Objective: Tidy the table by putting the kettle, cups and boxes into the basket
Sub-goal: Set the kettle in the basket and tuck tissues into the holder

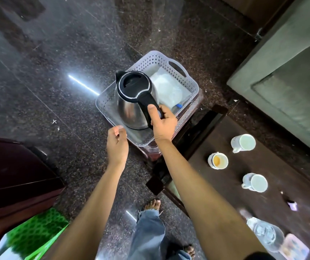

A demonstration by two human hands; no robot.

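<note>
The right hand [162, 121] was clenched around the black handle of the steel kettle [134, 99], which stood inside the pale perforated basket [192, 82] beside a clear plastic bag [169, 89]. The left hand [117, 145] was loosely curled, grasping nothing, at the basket's near rim. The basket sat on a small dark stool over polished speckled granite floor [56, 62]. To the right, the dark counter [216, 194] carried three white cups [217, 160], a water bottle [264, 231] and a blurred box [293, 247]; a grey sofa [285, 76] lay far right.
</note>
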